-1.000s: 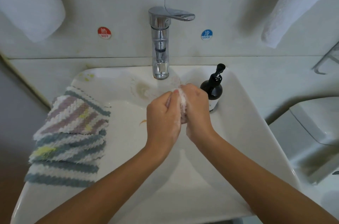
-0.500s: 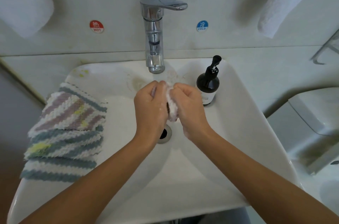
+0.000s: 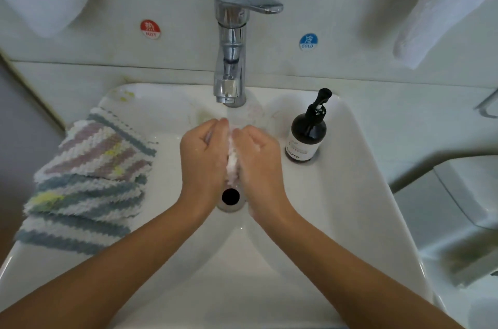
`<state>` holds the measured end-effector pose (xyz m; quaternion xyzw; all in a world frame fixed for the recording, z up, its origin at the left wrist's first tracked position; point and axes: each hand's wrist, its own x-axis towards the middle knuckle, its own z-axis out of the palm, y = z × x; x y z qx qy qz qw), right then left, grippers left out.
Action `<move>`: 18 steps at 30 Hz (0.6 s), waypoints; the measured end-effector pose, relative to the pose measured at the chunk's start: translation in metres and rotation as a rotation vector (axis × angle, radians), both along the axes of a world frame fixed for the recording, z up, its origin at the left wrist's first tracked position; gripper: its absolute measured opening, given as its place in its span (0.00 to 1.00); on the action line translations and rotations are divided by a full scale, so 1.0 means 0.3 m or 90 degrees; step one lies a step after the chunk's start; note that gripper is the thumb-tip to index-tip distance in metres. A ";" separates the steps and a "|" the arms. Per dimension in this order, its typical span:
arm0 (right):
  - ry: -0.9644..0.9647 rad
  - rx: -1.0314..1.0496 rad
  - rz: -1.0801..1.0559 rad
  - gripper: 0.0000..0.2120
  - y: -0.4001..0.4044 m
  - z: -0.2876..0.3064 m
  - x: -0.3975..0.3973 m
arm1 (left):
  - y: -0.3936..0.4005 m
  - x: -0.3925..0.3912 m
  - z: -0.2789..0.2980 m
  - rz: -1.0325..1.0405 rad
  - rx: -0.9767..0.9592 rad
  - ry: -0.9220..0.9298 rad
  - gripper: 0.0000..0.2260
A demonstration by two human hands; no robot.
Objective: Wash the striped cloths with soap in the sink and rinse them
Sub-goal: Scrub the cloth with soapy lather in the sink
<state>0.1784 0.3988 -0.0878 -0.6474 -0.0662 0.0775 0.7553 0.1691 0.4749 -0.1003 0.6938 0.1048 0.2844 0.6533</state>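
Forearms come in from the bottom edge and meet over the middle of the white sink. Left hand and right hand press toward each other with a wad of wet, lathered cloth squeezed between the palms; both sets of fingers are curled shut around it, so only a pale foamy strip shows in the gap. That strip runs lengthwise from the wrists toward the tap, its long axis pointing away from the person, and it sits right above the open drain. Neither hand is nearer to it than the other, since both clamp it equally. Just beyond the fingertips, a stream of water seems to fall from the faucet onto the far end of the wad, which suggests the rinse of this piece is under way. Well apart to the left, a stack of striped cloths lies draped over the sink's left rim, nearer the left hand, which would likely be the one to reach for the next piece. To the right, a dark soap bottle stands upright on the rim near the right hand. Hot and cold stickers mark the wall behind.
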 end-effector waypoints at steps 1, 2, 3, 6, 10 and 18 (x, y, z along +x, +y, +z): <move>-0.033 -0.023 0.015 0.18 0.012 -0.003 -0.019 | 0.019 0.013 0.000 0.013 -0.034 0.016 0.21; -0.042 -0.031 0.026 0.18 0.021 0.000 -0.027 | 0.032 0.020 -0.003 0.020 -0.048 0.023 0.21; -0.019 -0.020 0.028 0.18 0.026 0.003 -0.022 | 0.034 0.019 -0.004 0.022 -0.048 0.025 0.22; 0.098 0.040 -0.065 0.17 0.016 0.009 0.047 | -0.034 -0.011 -0.007 -0.018 -0.017 0.012 0.21; 0.121 0.096 -0.106 0.19 -0.020 0.022 0.102 | -0.095 -0.046 0.006 -0.096 0.038 -0.019 0.18; -0.042 -0.040 -0.016 0.19 0.017 0.010 -0.003 | 0.006 0.032 0.014 0.016 -0.119 0.022 0.20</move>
